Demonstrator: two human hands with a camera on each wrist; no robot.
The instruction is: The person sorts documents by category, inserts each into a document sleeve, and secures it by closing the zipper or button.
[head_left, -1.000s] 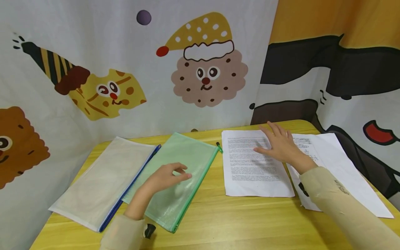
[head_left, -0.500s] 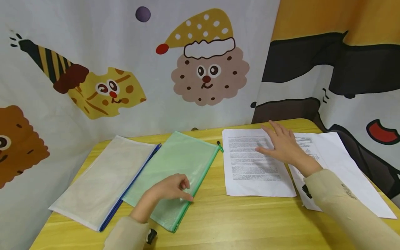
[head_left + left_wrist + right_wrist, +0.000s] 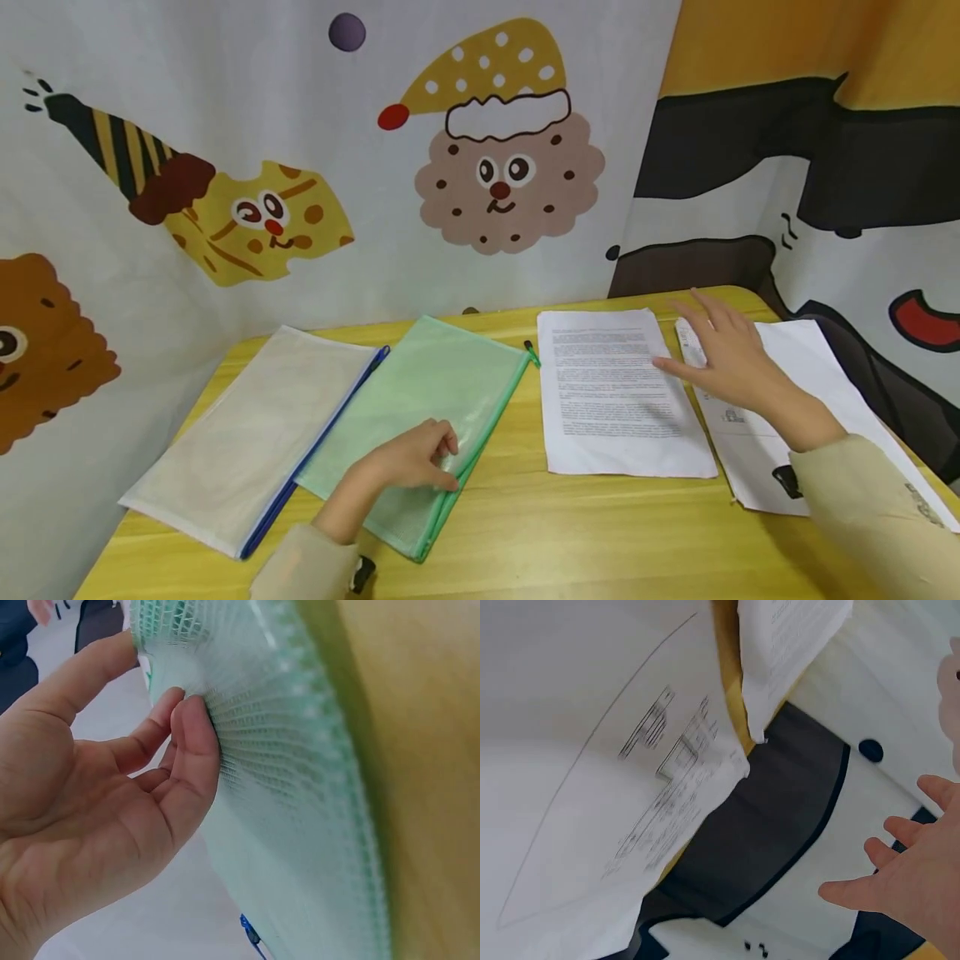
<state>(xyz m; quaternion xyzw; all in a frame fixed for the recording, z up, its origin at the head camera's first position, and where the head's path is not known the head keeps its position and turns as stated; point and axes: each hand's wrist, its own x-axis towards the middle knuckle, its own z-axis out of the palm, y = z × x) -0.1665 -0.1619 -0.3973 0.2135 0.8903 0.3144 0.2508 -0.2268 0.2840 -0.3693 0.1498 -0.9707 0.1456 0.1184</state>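
My left hand (image 3: pixel 408 458) is at the right edge of a green mesh zip pouch (image 3: pixel 450 367). In the left wrist view its thumb and curled fingers pinch the pouch's mesh (image 3: pixel 285 750), which creases around the fingertips. The pouch's zipper edge looks slightly raised there. Over the gap between two papers hovers my right hand (image 3: pixel 727 367), its fingers spread and holding nothing. Left of the gap lies a printed sheet (image 3: pixel 607 383). On the right, a larger white paper (image 3: pixel 813 358) with drawings and small print is partly hidden by the hand and sleeve.
A whitish zip pouch (image 3: pixel 255 433) with a blue zipper lies left of the green one, overlapping its edge. Everything rests on a yellow wood-grain table (image 3: pixel 570 542). Behind it hangs a curtain (image 3: pixel 375 275) with cartoon prints.
My left hand has moved down to the green pouch's zipper edge and drawn that edge up a little. My right hand has moved right, from above the printed sheet toward the larger paper.
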